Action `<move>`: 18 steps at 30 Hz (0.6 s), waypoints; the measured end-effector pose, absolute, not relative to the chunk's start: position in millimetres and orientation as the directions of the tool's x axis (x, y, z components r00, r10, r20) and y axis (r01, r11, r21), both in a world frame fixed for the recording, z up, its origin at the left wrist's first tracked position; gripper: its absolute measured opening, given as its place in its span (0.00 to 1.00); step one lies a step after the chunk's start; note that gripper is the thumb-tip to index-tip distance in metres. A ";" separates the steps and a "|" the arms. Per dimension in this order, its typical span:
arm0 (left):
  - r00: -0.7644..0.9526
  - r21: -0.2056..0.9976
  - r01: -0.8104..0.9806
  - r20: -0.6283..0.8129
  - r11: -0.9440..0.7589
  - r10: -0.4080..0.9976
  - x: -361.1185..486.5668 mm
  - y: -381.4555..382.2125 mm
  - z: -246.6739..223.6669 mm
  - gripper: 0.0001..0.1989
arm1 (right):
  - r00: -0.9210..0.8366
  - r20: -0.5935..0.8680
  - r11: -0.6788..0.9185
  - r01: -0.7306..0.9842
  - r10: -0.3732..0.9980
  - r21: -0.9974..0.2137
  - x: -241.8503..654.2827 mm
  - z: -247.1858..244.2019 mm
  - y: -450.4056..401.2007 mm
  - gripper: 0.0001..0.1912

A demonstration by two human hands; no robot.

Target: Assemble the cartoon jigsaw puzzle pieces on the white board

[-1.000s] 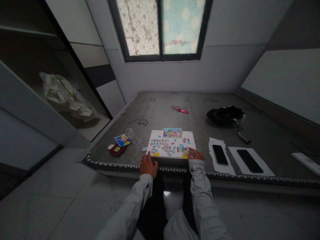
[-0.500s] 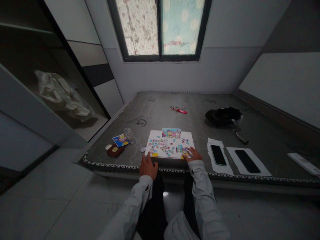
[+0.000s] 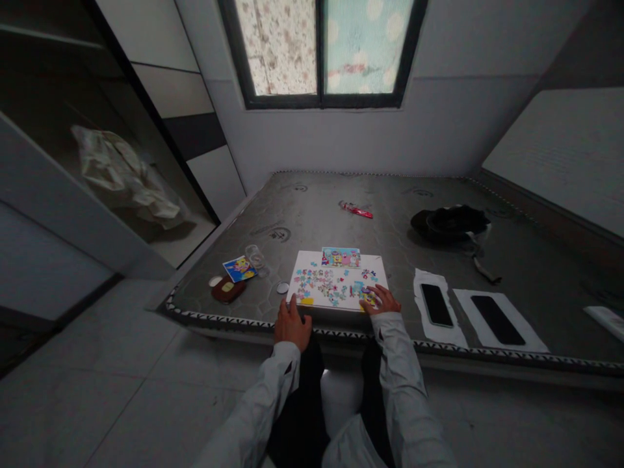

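A white box lies near the front edge of the grey mattress, with several small puzzle pieces spread over its top. A colourful picture card rests at the box's back edge. My left hand is at the box's front left corner, fingers apart and holding nothing. At the front right, my right hand lies over the box with its fingers spread, touching a partly joined cluster of pieces. No piece is seen gripped in it.
Left of the box are a blue card, a brown pouch, a clear container and a round lid. Two phones lie on white sheets at right. Behind are a dark cap and a red packet.
The camera view has shifted slightly, so things sit a little further right in the picture. Both hands keep nearly the same places at the box.
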State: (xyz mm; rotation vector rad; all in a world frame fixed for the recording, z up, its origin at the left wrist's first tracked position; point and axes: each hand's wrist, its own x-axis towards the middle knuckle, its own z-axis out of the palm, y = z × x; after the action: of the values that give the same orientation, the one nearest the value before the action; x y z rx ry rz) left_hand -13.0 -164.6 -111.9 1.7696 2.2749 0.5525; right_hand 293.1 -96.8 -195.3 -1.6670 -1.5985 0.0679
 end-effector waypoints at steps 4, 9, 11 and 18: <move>-0.272 0.409 0.886 0.072 0.220 0.960 -13.6 -163.1 -113.4 0.36 | 0.185 0.447 0.116 0.817 0.875 -0.565 299.8 -206.3 -85.6 0.28; -0.262 0.406 0.886 0.038 0.224 0.964 -13.5 -162.2 -109.0 0.37 | 0.193 0.454 0.140 0.786 0.870 -0.602 298.2 -207.3 -81.0 0.27; -0.265 0.408 0.884 0.040 0.227 0.963 -14.0 -161.6 -109.0 0.36 | 0.195 0.455 0.145 0.779 0.869 -0.610 295.5 -203.1 -82.6 0.26; -0.264 0.407 0.882 0.012 0.236 0.964 -13.1 -159.9 -107.2 0.36 | 0.211 0.424 0.100 0.793 0.881 -0.601 289.2 -191.7 -87.7 0.26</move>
State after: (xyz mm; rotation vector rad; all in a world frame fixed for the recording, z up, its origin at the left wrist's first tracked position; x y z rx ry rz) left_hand -13.1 -159.9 -107.2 1.7353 2.2678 0.4931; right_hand 289.2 -87.7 -191.7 -1.6927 -1.5846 0.1396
